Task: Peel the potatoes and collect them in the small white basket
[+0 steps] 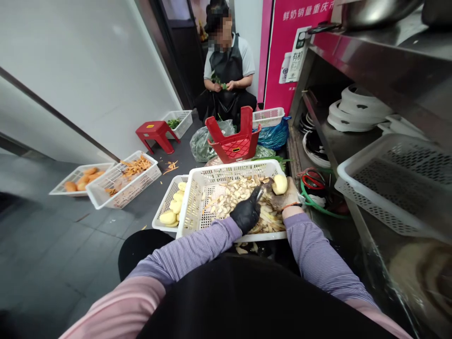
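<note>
Over a large white basket (pixel 197 175) full of pale peelings (pixel 229 194), my left hand (pixel 246 213), in a black glove, is closed around a small tool (pixel 260 193) with a metallic part. Its exact shape is too small to make out. On the basket's right side, my right hand (pixel 282 200) wears a soiled, loose glove with an orange band at the wrist. It grips a peeled potato (pixel 280 184), whose pale surface faces up. The tool is just left of the potato; whether they touch cannot be seen.
Peeled potatoes (pixel 168 217) lie in a basket on the left. Farther left are baskets of orange peelings (pixel 136 165) and orange vegetables (pixel 84 179). Red stools (pixel 157 133) stand ahead, one upturned. A person (pixel 229 66) sits beyond, handling greens. Metal shelving (pixel 353 56) borders the right.
</note>
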`<state>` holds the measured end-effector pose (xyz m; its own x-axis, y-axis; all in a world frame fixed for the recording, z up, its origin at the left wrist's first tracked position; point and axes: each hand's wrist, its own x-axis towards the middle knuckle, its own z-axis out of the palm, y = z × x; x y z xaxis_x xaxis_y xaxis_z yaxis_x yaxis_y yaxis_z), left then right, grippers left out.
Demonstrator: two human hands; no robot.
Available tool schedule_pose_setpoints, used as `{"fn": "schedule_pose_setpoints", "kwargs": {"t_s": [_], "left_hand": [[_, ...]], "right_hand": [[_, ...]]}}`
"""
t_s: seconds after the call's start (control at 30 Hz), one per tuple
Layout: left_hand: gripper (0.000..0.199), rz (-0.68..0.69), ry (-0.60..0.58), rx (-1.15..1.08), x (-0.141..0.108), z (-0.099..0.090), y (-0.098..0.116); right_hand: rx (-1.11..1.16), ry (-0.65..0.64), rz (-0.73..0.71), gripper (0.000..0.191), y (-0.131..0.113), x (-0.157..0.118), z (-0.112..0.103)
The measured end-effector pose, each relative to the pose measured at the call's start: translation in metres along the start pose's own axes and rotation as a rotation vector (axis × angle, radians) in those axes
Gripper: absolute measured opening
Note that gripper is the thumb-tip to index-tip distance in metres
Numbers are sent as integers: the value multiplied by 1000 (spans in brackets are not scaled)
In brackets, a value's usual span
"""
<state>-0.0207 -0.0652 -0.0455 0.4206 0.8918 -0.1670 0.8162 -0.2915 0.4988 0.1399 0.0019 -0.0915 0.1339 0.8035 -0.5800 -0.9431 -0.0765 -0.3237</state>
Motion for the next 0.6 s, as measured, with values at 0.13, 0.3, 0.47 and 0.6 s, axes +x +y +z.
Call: {"fn": "schedule_pose_setpoints", "kwargs": {"t_s": [0.13,0.3,0.47,0.6], "left_hand": [[59,1,74,-110,21,-17,-9],[61,38,58,-69,22,-15,-14],[57,63,11,18,29,-40,-9],[59,62,-35,155,25,-39,-4]], "right_hand": [[-72,-23,69,33,10,-14,7],[-243,-138,162,45,22,-18,1],[-416,-176,170,49,21,-14,0],[-414,-121,75,43,27,-9,3]]}}
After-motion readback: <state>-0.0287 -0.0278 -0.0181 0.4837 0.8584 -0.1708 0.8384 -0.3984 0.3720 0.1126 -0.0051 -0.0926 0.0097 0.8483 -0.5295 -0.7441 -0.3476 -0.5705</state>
